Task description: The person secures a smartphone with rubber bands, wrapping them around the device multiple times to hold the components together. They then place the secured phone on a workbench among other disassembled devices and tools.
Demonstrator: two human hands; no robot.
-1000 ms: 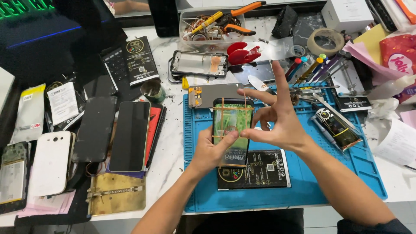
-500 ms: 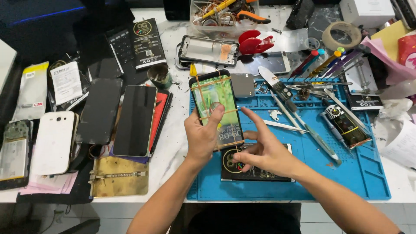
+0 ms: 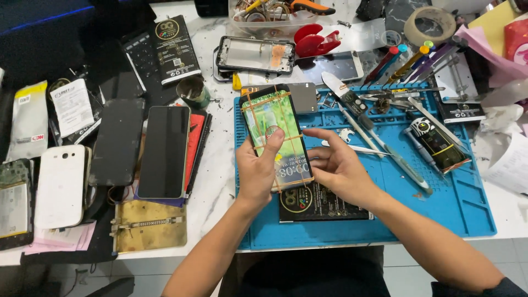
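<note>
From the head camera, the left hand [image 3: 257, 175] grips a phone [image 3: 276, 135] from its left edge, with the thumb lying across the lit screen. The phone is wrapped in several thin rubber bands [image 3: 273, 139] that cross its green display, and it is held just above the left part of a blue work mat [image 3: 456, 203]. The right hand [image 3: 342, 169] is half open beside the phone, its fingertips touching the phone's right edge near the lower end; it does not close around anything. Under both hands a black packet [image 3: 322, 202] with a gold round mark lies flat on the mat.

To the right on the mat lie tweezers [image 3: 357, 148], a long flat tool [image 3: 379, 140] and a small dark battery [image 3: 438, 144]. Left of the mat, on the white table [image 3: 217, 165], sit a black phone [image 3: 163, 152] on a red case, another dark phone [image 3: 117, 142], and a white phone back [image 3: 59, 186]. A brass-coloured clamp plate [image 3: 150, 225] lies near the table's front edge. Behind the mat rest a phone frame [image 3: 254, 55] and a red plastic tool [image 3: 316, 42].
</note>
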